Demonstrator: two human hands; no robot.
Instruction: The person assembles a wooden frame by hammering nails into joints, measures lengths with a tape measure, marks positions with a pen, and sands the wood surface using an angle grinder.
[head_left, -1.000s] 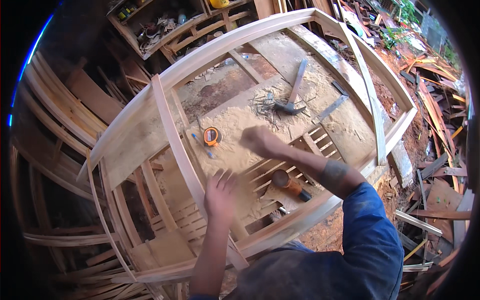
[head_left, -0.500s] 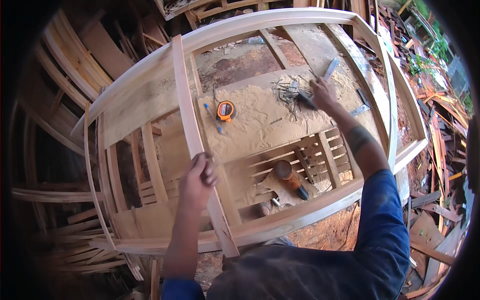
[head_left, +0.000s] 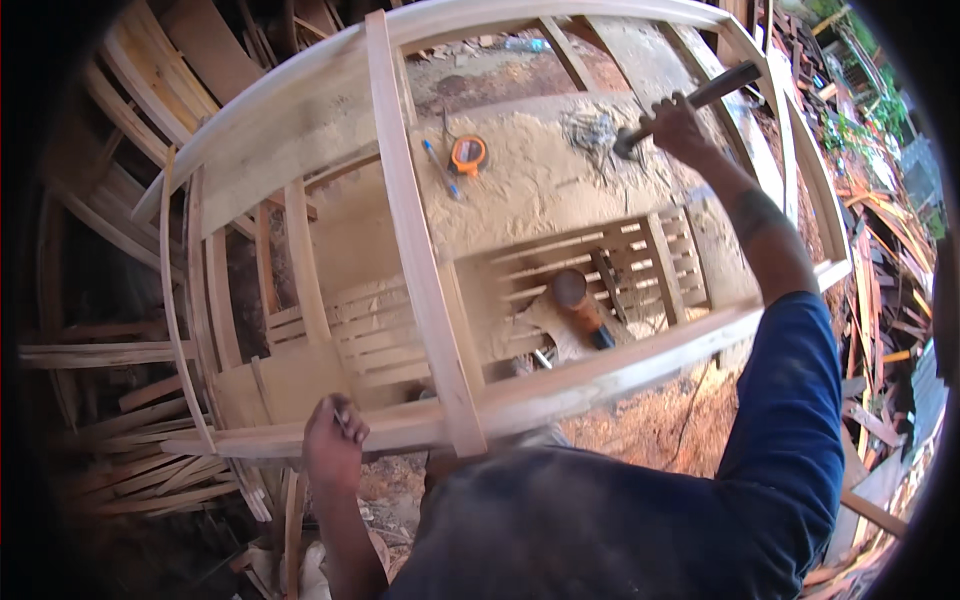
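Strips of wood (head_left: 150, 475) lie stacked at my far left. My left hand (head_left: 335, 440) is at the near rail (head_left: 395, 427) of the wooden frame, fingers curled loosely; I cannot tell whether they close on anything. A board (head_left: 405, 200) crosses the frame. Just beyond it, a blue pen (head_left: 441, 168) and an orange tape measure (head_left: 467, 154) lie on sawdust (head_left: 520, 205). An orange tool (head_left: 581, 308) lies nearer me. By the nails (head_left: 590, 132), my right hand (head_left: 682, 132) grips the hammer (head_left: 724, 86), its handle pointing up and right. Scrap wood (head_left: 872, 300) litters the ground beyond.
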